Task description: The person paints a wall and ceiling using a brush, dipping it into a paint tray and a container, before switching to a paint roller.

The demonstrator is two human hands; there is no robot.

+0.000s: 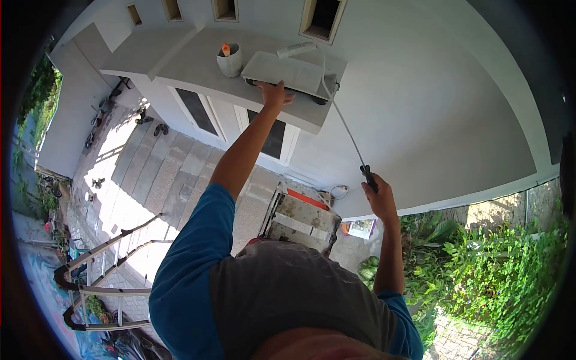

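Observation:
My left hand (273,96) is at the near rim of a paint tray (287,71), its fingers on the edge. The whitish tray rests on a grey ledge (198,67) that juts from the wall. In my right hand (381,197) is the black handle of a paint roller (347,125), with its thin metal rod reaching up and left. The white roller sleeve (297,50) lies over the tray's far side. Beside the tray's left end stands a paint-stained white pot (229,62) with an orange-handled brush (226,49) in it.
A grey-white wall (420,120) rises on the right, with small square openings (323,19) above the ledge. Windows (268,135) sit beneath it. Far below are paving, a stained platform (300,225) and green plants (492,276). A ladder (108,291) stands at lower left.

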